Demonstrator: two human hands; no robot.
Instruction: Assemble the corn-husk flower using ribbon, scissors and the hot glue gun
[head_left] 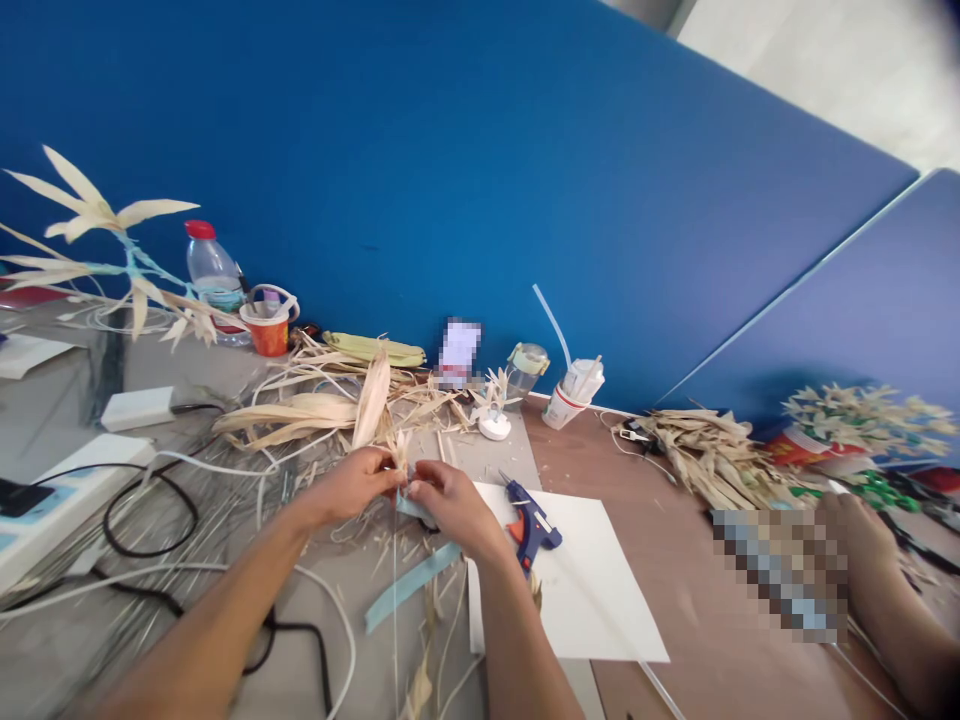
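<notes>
Close together above the near part of the table, both my hands are closed around a small dried corn husk flower (403,458). My left hand (351,485) pinches it from the left side. From the right, the fingers of my right hand (454,505) press at its base, where a bit of pale blue tape shows. A thin wire stem (395,610) hangs straight down from the flower. Below my right hand a pale blue strip (412,588) lies on the table. Beside my right wrist a dark blue glue gun (534,525) rests on a white sheet (607,590).
Dried husks (300,418) and a corn cob (375,349) lie behind my hands. Cables and a white power strip (64,510) are at left. Paper cups (564,405), a phone (459,350) and a jar (527,368) stand farther back. Another person's hand (855,530) is at right.
</notes>
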